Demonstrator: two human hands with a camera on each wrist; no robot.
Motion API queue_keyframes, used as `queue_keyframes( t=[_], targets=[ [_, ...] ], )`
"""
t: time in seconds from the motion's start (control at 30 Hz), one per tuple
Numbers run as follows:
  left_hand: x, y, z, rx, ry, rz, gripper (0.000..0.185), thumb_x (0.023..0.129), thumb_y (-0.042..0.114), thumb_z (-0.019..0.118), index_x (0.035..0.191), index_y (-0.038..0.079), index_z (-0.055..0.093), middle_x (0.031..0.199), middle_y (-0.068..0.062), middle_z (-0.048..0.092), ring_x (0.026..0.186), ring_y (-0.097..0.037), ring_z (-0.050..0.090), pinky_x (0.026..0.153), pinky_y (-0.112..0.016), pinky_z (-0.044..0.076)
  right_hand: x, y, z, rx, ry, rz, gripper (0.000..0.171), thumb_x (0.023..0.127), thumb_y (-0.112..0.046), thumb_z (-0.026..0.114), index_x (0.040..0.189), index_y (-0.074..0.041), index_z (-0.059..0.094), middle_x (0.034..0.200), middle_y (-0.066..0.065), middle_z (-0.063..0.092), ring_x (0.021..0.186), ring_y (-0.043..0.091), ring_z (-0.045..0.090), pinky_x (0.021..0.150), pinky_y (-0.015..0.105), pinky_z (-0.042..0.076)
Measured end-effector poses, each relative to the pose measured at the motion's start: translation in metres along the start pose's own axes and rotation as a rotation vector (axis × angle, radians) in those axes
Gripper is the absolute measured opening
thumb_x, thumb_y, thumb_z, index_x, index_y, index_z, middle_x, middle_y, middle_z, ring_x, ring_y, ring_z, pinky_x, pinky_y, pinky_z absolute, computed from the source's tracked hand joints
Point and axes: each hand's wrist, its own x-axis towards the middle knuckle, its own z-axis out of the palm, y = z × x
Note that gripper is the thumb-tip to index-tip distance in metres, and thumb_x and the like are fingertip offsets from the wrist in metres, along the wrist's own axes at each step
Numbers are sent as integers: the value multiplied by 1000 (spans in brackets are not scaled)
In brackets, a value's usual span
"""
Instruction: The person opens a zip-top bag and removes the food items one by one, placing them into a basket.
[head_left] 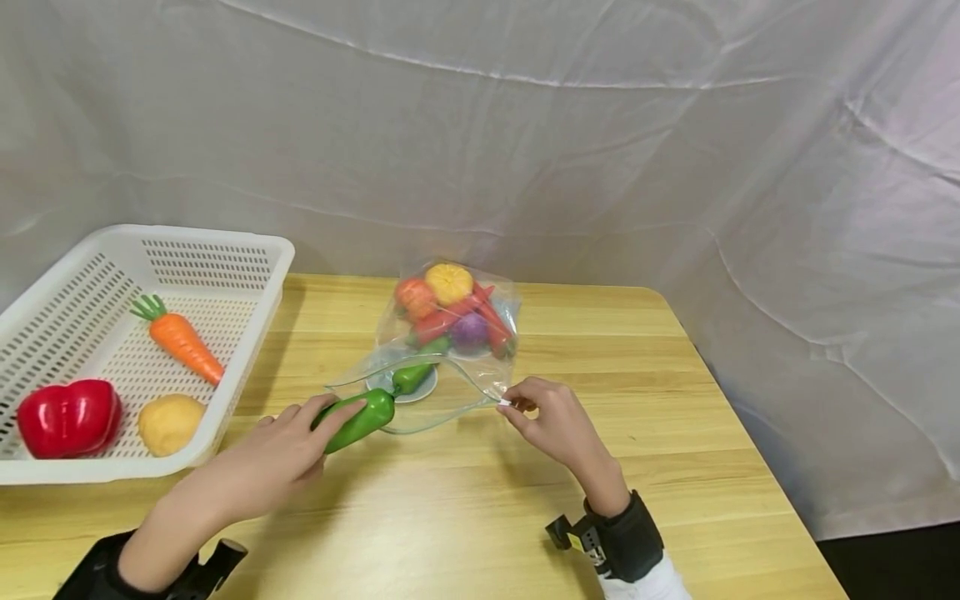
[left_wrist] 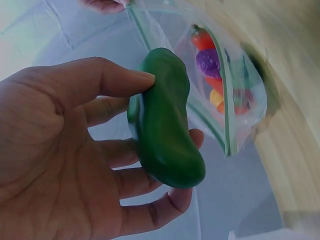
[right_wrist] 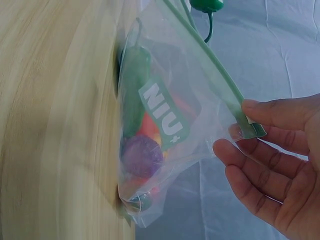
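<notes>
My left hand (head_left: 288, 446) grips a green toy pepper (head_left: 363, 419), thumb on one side and fingers curled behind it. In the head view the pepper's stem end points at the mouth of a clear zip bag (head_left: 408, 432). My right hand (head_left: 551, 417) pinches the corner of the bag's green zip strip (right_wrist: 227, 82) between thumb and finger. The mouth gapes. Inside lie another green pepper (head_left: 412, 378), a purple vegetable (head_left: 470, 332), red peppers (head_left: 495, 327), an orange-yellow piece (head_left: 449, 283) and a red-orange round one (head_left: 415, 297).
A white perforated basket (head_left: 258, 333) stands on the left of the wooden table (head_left: 637, 358). It holds a carrot (head_left: 185, 346), a red bell pepper (head_left: 69, 418) and a potato-like yellow piece (head_left: 171, 423). Grey cloth (head_left: 525, 150) hangs behind the table.
</notes>
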Motion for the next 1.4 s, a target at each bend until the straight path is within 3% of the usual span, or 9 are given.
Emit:
queue_keyframes(
  t=[0.4,0.63,1.0,1.4],
  targets=[
    [-13,-18,-9,-6,84,-9,73,74,2,69,138,10,37,120,-19,53,90,-30,60,71,-46,52,-1,2,1,1,2,-6,10,77,-12,75,83,-6,70,77,1,68,68,9,63,64,22,54],
    [-19,-28,-12,-13,129,-34,72,73,3,70,138,10,38,120,-19,52,88,-29,60,62,-44,51,0,1,0,4,0,-8,10,76,-11,75,83,-5,70,77,2,68,68,10,63,64,22,54],
    [-28,-43,-16,-22,165,-62,78,71,3,71,140,8,35,115,-19,52,83,-27,58,60,-41,50,0,0,1,12,-5,-9,10,77,-11,75,83,-5,70,77,3,68,68,10,63,63,21,53],
    [-36,-59,-22,-18,161,-123,80,72,6,73,141,9,33,117,-19,51,87,-34,58,64,-52,48,0,-1,0,14,-9,-1,10,77,-11,75,83,-5,70,77,2,68,68,10,63,64,21,53]
  ],
)
